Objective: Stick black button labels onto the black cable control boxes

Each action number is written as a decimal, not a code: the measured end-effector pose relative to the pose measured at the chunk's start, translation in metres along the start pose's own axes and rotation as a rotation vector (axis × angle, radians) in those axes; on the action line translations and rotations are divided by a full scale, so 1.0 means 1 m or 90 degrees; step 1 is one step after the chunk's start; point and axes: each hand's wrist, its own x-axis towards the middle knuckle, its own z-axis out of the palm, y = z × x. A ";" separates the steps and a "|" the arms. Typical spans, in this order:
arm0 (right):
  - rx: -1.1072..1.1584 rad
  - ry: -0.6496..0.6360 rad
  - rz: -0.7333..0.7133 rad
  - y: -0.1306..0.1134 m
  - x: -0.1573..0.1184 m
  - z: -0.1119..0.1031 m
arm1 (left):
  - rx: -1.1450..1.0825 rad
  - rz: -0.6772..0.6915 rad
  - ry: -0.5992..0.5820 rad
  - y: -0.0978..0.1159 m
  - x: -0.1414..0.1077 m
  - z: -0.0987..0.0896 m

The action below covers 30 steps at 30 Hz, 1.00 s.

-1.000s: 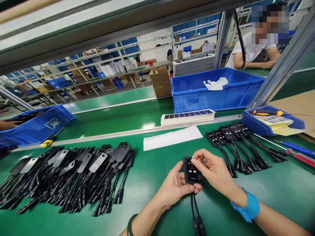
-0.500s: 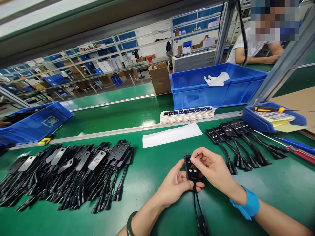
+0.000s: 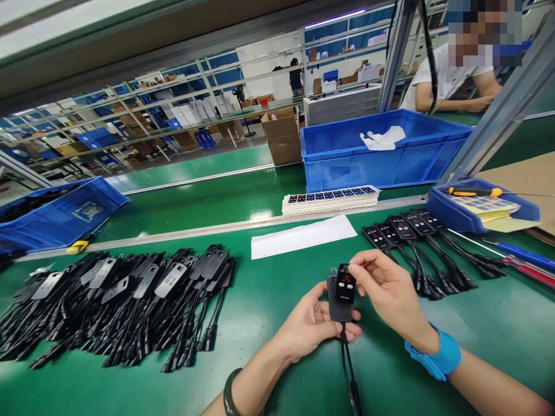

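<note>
My left hand [image 3: 310, 318] is closed around a small black controller box [image 3: 339, 312] with a metal loop at its top and two black cables [image 3: 347, 361] hanging down. Between the thumb and fingers of my right hand [image 3: 385, 292] is the top edge of a black face sticker [image 3: 346, 292] with red marks and two white button shapes. The sticker is over the upper right of the box, askew and off its outline. To the right lie several black controllers [image 3: 405, 227] bearing similar faces. A heap of plain-faced controllers [image 3: 147, 280] with tangled cables covers the left side.
A white paper strip [image 3: 303, 238] lies ahead, before a stack of sticker sheets [image 3: 332, 202]. Behind is a large blue bin [image 3: 381, 164]. A small blue tray [image 3: 453, 211] holds papers and a yellow-handled screwdriver [image 3: 474, 192]. Another blue bin [image 3: 65, 216] stands left; a co-worker [image 3: 455, 86] sits far right.
My right hand has moved slightly up and right with the sticker, which earlier lined up with the box and now uncovers its plain front. My left hand keeps its hold.
</note>
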 end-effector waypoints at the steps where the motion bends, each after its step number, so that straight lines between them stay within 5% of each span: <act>1: 0.003 0.008 0.005 0.000 0.001 -0.001 | 0.002 0.000 -0.001 0.000 0.000 0.000; 12: 0.038 -0.102 0.131 0.005 -0.005 0.005 | 0.010 0.018 -0.008 0.002 -0.001 0.000; 30: -0.046 -0.077 0.075 0.007 -0.005 0.006 | 0.079 0.036 0.007 0.001 -0.004 0.004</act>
